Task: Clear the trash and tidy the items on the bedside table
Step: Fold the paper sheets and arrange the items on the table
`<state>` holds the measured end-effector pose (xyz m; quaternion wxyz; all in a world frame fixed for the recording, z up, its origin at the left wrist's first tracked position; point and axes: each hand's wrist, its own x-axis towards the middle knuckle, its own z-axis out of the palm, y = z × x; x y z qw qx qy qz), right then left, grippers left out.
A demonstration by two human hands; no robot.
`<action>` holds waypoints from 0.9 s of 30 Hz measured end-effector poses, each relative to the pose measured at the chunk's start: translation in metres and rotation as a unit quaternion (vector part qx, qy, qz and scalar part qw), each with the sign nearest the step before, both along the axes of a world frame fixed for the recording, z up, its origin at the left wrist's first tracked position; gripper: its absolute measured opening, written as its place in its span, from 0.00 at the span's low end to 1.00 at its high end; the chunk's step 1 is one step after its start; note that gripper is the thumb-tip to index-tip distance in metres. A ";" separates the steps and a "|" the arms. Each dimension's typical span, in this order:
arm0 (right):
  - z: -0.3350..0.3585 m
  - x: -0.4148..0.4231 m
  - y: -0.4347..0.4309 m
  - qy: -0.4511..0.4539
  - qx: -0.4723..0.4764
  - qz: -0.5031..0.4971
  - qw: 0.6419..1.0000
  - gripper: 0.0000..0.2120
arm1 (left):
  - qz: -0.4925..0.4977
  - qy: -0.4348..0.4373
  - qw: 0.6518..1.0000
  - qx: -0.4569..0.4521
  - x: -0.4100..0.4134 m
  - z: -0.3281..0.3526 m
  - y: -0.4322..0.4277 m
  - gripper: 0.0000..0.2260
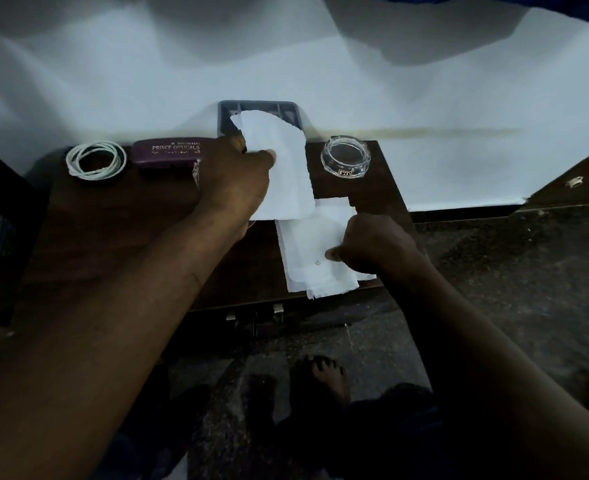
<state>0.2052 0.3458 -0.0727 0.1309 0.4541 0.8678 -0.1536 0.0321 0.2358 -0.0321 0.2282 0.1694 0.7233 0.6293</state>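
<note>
On the dark brown wooden table, the person's left hand holds a white torn sheet of tissue paper. The fingers pinch its left edge, and the sheet stands lifted near the middle of the far edge, with its long axis going from the far edge toward the near edge. The right hand presses on a second white tissue sheet with folds, which lies flat at the near right part of the table; its fingers are curled closed on the paper, the thumb tip resting on it. This sheet is also long from far to near, and its lower end reaches over the near edge.

Behind the lifted tissue a grey plastic tray with compartments stands at the far edge. A clear glass ashtray sits near the far right corner. A maroon hard spectacle case with gold letters lies along the far edge, its long axis left to right, and a coiled white cable rests near the far left corner.
</note>
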 end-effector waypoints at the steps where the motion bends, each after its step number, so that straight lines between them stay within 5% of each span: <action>1: -0.001 -0.001 0.000 -0.003 0.002 0.005 1.000 0.17 | -0.001 0.000 1.000 0.001 0.000 0.001 0.000 0.07; 7: 0.002 -0.002 0.009 0.024 -0.001 -0.020 1.000 0.10 | 0.006 0.015 1.000 -0.007 -0.003 0.008 -0.003 0.06; 17: 0.003 0.012 0.023 0.087 0.002 -0.087 0.992 0.21 | 0.021 0.018 0.999 0.044 -0.007 0.010 -0.007 0.08; 27: -0.007 0.003 0.019 0.101 -0.071 -0.150 0.981 0.16 | 0.009 0.010 0.999 0.030 -0.005 0.009 -0.006 0.05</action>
